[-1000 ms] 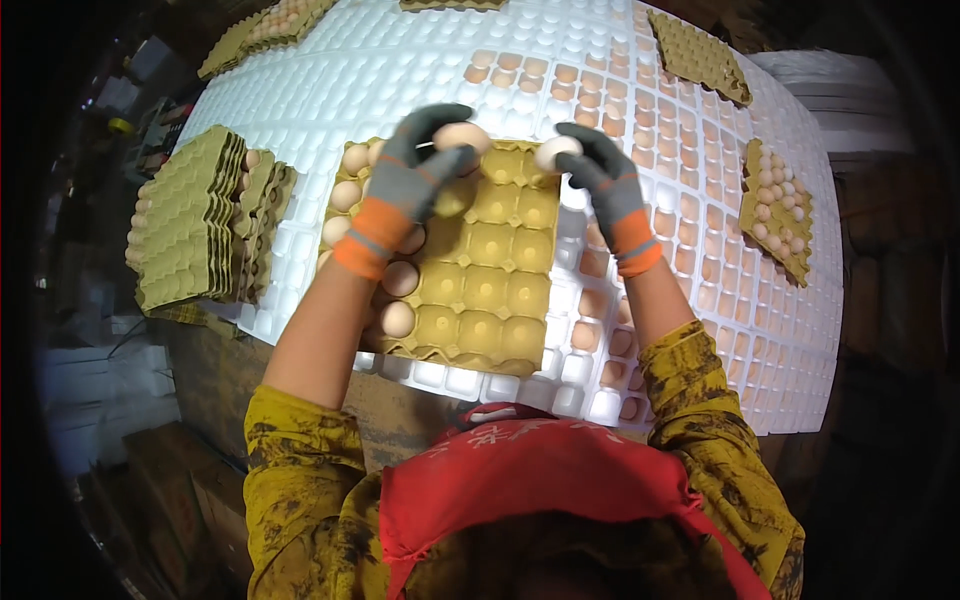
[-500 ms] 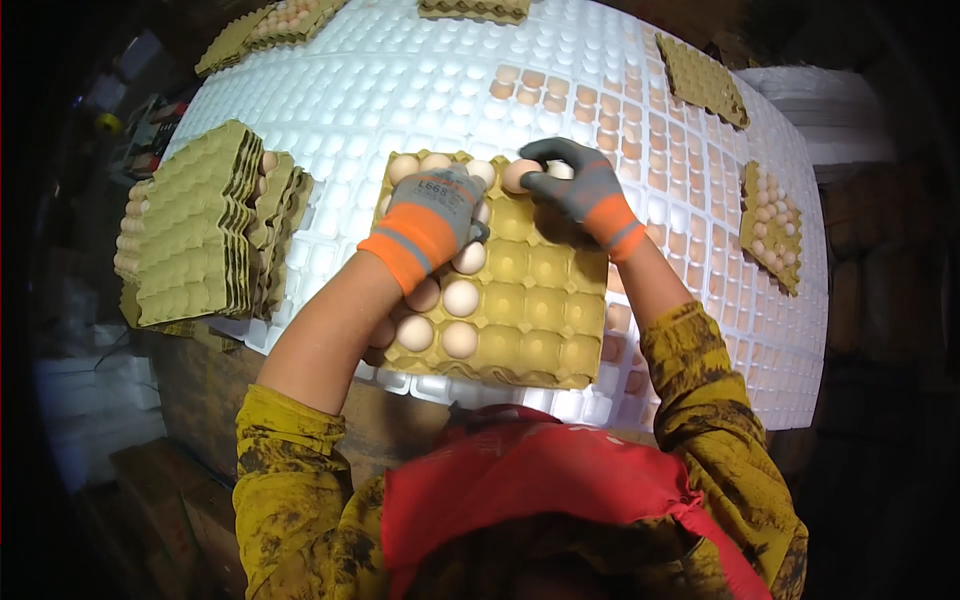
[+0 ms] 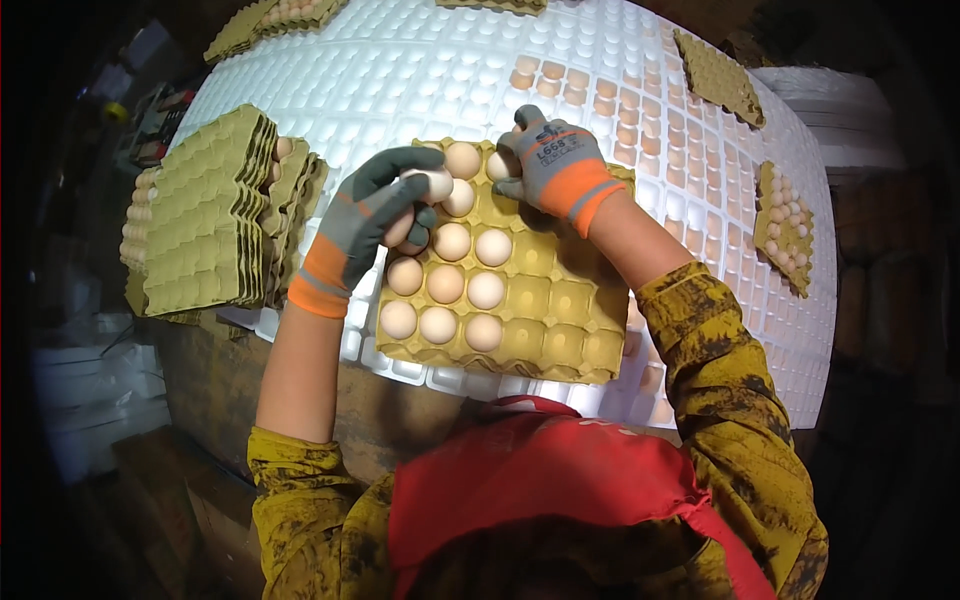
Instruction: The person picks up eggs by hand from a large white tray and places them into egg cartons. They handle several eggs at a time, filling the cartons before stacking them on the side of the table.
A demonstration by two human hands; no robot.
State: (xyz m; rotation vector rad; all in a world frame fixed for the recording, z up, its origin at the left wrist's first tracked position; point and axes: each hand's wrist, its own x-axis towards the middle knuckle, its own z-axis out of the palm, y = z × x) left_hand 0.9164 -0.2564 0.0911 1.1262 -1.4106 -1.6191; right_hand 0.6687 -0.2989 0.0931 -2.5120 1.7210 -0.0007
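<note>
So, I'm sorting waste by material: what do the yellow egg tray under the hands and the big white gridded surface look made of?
The egg tray looks like moulded paper pulp: matte, fibrous, dull yellow-green, with soft-edged cups. The white gridded surface looks like foamed plastic, possibly polystyrene: bright white, faintly glossy, with crisp square cells. Neither can be confirmed by sight alone.

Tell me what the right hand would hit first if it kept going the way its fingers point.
Probably the egg at the tray's top row: the right hand points toward the person's left, along that row. Depth is unclear.
</note>
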